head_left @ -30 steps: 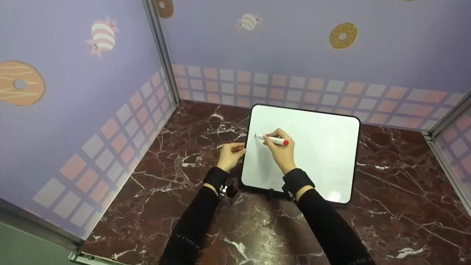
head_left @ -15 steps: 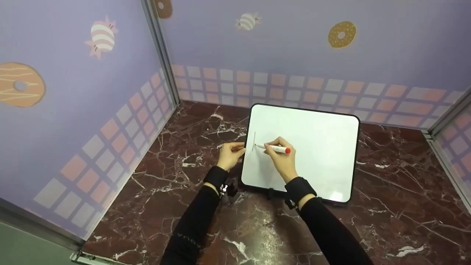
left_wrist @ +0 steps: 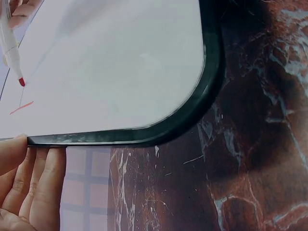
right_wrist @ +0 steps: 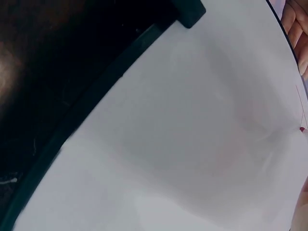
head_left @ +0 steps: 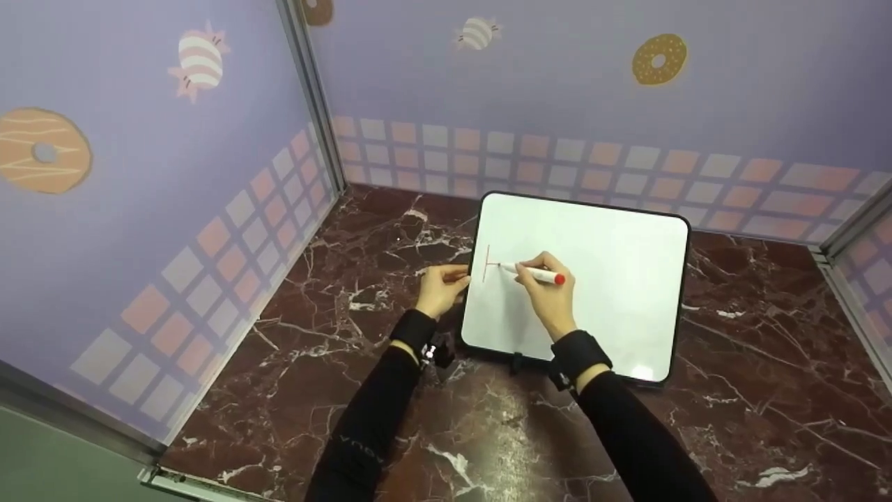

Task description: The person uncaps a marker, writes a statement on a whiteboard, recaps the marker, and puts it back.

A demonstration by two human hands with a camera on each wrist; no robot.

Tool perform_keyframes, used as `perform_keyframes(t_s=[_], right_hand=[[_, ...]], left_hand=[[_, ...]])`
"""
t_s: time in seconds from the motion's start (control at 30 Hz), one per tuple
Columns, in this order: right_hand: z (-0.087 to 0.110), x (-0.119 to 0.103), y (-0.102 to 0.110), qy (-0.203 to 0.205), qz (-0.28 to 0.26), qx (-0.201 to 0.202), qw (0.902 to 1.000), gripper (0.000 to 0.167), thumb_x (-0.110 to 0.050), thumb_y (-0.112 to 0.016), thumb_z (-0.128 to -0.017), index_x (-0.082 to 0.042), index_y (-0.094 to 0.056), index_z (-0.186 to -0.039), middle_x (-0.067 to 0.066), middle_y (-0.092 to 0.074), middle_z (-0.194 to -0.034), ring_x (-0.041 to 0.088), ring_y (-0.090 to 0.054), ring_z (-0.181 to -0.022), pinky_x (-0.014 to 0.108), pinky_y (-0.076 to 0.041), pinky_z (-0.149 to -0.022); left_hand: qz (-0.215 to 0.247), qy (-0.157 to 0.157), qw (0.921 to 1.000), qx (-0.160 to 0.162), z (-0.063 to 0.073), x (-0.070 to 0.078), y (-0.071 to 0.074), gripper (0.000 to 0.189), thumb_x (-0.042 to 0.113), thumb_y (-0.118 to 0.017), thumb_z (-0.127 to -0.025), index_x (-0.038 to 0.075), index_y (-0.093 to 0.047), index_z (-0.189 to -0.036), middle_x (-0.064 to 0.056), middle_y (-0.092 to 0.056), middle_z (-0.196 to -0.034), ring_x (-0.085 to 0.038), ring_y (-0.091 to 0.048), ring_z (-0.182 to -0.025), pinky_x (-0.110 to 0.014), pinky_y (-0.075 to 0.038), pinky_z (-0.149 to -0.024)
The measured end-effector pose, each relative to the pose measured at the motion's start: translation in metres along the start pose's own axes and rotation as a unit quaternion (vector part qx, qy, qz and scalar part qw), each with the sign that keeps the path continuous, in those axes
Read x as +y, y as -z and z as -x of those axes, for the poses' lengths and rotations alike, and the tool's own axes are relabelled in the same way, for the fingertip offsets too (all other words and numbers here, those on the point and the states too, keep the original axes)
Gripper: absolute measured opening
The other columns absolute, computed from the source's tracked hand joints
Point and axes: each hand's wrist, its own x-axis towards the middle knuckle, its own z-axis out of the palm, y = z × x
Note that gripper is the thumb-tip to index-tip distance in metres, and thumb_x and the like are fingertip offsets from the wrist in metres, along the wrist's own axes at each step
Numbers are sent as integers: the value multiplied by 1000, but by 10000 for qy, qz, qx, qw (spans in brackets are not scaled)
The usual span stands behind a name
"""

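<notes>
Over a dark red marbled table (head_left: 279,380), the right hand (head_left: 552,293) pinches a red-ended marker (head_left: 546,275), its tip left of that grip at red lines (head_left: 486,263) on the whiteboard (head_left: 627,279); farther left, the left hand (head_left: 439,291) pinches the whiteboard's edge.

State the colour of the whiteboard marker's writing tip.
Red; the writing tip shows best in the left wrist view.

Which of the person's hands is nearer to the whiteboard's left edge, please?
The left. The left hand grips the whiteboard's left edge, while the right hand is farther to the right, over the writing surface, holding the marker.
</notes>
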Motion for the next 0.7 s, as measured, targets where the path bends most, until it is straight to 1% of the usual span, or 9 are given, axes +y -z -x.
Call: perform_keyframes(t_s=[0.1, 0.2, 0.3, 0.33, 0.4, 0.47, 0.53, 0.57, 0.7], right_hand=[[-4, 6, 1, 10, -46, 122, 9999, 12, 5, -69, -87, 15, -62, -85, 28, -67, -83, 19, -70, -69, 15, -55, -64], [-12, 17, 1, -16, -213, 267, 9994, 13, 3, -70, -87, 14, -63, -87, 27, -68, -85, 12, -69, -70, 15, -57, -66], [-19, 27, 0, 12, -282, 323, 9991, 13, 0, -72, -87, 11, -66, -89, 23, -69, -87, 7, -69, -71, 15, -57, -68], [-21, 29, 0, 38, -255, 324, 9991, 13, -1, -73, -87, 10, -66, -89, 23, -69, -87, 5, -69, -71, 15, -57, -68], [-20, 20, 0, 42, -147, 291, 9995, 13, 0, -73, -86, 10, -66, -90, 23, -70, -87, 5, -69, -71, 15, -56, -68], [-18, 11, 1, 48, -56, 247, 9997, 12, 1, -72, -86, 12, -66, -90, 25, -70, -87, 6, -69, -72, 14, -55, -67], [-15, 1, 1, 38, 29, 169, 9998, 12, 3, -71, -86, 13, -66, -90, 28, -70, -87, 10, -70, -73, 14, -54, -66], [-12, -4, 1, 26, 63, 118, 9999, 11, 5, -70, -86, 14, -65, -90, 29, -70, -88, 13, -70, -74, 13, -53, -66], [-5, -2, 2, -39, 79, -93, 9999, 10, 6, -69, -87, 14, -64, -88, 29, -69, -90, 31, -72, -78, 15, -56, -68]], left_hand=[[17, 17, 10000, -7, -1, 1, 0, 27, 1, -66, -92, -6, -68, -118, -26, -71, -111, -43, -69, -100, -48, -63, -75], [47, 30, 10000, -39, -1, 2, -1, 27, 0, -65, -92, -7, -68, -118, -27, -70, -112, -44, -69, -102, -45, -63, -73], [71, 20, 10000, -49, 0, 2, -2, 27, -1, -65, -92, -7, -68, -118, -27, -70, -111, -44, -69, -102, -42, -64, -72], [54, 25, 10000, -64, 4, 7, -1, 27, -1, -65, -92, -8, -67, -118, -28, -70, -111, -43, -69, -102, -40, -64, -70], [58, 56, 10000, -53, 4, 6, -1, 26, -1, -65, -92, -7, -68, -118, -27, -70, -111, -43, -69, -101, -42, -64, -72], [39, 72, 10000, -45, 4, 6, -1, 27, 0, -65, -92, -7, -68, -118, -27, -70, -111, -42, -70, -100, -44, -63, -73], [40, 93, 9999, -27, 4, 5, 0, 27, 0, -66, -92, -7, -68, -118, -27, -70, -112, -41, -70, -100, -45, -63, -74], [53, 96, 9999, -7, 1, 0, -1, 27, 1, -66, -92, -6, -68, -118, -26, -71, -111, -41, -70, -100, -47, -63, -75], [5, 60, 10000, 7, 0, 2, 1, 28, 1, -67, -92, -7, -68, -118, -26, -71, -112, -40, -70, -100, -46, -63, -73]])
